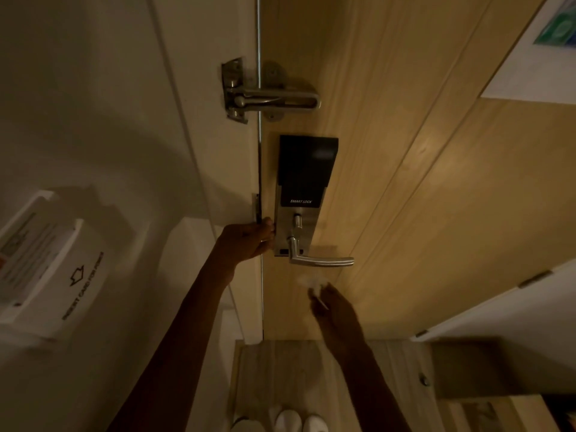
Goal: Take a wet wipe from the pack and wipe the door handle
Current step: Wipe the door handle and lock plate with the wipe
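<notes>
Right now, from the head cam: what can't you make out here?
- Wet wipe: motion-blurred pale smudge at the right hand; shape and grip unclear.
- Left hand: fingertips hidden at the door edge.
- Wipe pack: not in view.
- Door handle: dim light, so wiped or not is unclear.
- Wall card holder: cut by the left edge, small print blurred.
- White slippers: cut off by the bottom edge.

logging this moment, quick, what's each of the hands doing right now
Left hand: fingers curled on the door edge beside the lock.
Right hand: closed on a white wipe, just below the handle.
</notes>
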Demonstrator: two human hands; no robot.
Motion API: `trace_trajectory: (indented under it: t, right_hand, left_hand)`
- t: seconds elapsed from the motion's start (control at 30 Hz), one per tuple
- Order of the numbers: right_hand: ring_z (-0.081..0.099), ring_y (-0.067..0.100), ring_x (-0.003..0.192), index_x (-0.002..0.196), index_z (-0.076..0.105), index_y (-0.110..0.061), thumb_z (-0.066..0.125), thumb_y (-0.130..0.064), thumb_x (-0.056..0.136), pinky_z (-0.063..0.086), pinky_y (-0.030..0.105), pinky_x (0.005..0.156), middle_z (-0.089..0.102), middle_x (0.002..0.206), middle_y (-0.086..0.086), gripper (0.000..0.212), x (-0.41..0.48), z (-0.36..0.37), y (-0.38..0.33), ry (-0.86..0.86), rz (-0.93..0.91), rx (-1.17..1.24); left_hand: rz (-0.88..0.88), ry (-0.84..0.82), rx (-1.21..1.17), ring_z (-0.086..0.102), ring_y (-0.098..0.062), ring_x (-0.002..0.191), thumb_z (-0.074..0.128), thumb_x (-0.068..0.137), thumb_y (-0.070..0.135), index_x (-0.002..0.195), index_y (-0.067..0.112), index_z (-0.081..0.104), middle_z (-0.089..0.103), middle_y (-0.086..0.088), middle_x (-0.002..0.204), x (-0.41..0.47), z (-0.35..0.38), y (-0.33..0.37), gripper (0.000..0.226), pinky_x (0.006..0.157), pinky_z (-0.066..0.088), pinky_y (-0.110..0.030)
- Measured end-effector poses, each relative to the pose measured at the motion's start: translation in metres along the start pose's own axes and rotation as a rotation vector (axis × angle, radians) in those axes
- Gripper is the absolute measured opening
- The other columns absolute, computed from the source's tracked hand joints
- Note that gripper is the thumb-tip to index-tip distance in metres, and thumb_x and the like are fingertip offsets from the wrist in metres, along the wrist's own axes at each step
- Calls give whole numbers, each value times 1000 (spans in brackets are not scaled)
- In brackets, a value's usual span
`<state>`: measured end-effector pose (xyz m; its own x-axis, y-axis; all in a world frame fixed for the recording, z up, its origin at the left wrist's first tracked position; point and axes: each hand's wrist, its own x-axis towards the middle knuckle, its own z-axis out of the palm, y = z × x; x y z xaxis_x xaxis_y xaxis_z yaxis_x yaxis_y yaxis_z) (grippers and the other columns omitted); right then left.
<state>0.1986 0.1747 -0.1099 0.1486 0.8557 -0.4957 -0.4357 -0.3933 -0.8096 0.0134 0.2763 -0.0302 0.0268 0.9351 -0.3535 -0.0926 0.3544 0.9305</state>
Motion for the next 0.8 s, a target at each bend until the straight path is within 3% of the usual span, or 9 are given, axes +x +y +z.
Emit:
trace_trajectory:
  t: [0.13,0.3,0.4,0.5,0.63,0.7,0.8]
  right_hand:
    - [65,18,91,109,66,-5,60,-8,86,52,27,80,70,101,12,23,2,34,-10,-96,117,431]
    - [71,13,79,105,65,-4,59,-4,90,57,21,61,71,91,10,17,1,9,-26,36,75,626]
    - [69,16,90,108,66,-5,59,-4,92,58,22,66,70,99,10,18,4,12,-23,97,18,579]
    - [69,18,91,99,69,-6,59,-5,92,57,26,75,74,94,9,13,-1,31,-14,35,33,449]
    - [68,17,87,101,69,-3,62,-3,90,56,22,72,72,94,11,13,0,39,-22,62,19,367]
    - [68,18,86,106,68,1,64,-1,88,55,21,68,71,98,14,19,2,36,-25,115,13,369]
    - [69,20,88,106,69,2,69,-4,85,55,27,78,72,100,15,22,-2,23,-29,249,-57,323]
  left_hand:
    - [-6,10,36,72,-21,97,71,84,31,104,3,72,74,-14,105,0,-1,0,35,86,58,-33]
    - [-24,-1,-7,71,-19,98,68,86,33,110,0,69,72,-11,106,-3,1,4,40,66,58,-17]
    - [7,-51,32,69,-17,88,65,86,38,100,1,66,68,-9,102,-4,1,7,41,63,54,-14]
    - [57,-122,45,51,-24,80,60,88,37,96,8,59,52,-13,93,-5,4,8,30,62,46,-19]
    - [16,-102,41,57,-16,74,55,95,30,89,8,59,59,-8,87,-7,6,8,23,56,50,-11]
    - [-35,-69,-50,61,-11,78,59,93,25,102,3,61,62,-10,95,-9,8,10,24,53,51,-10]
    - [-30,-38,-33,65,-12,88,64,89,28,116,-1,62,65,-10,107,-12,8,10,39,58,54,-11]
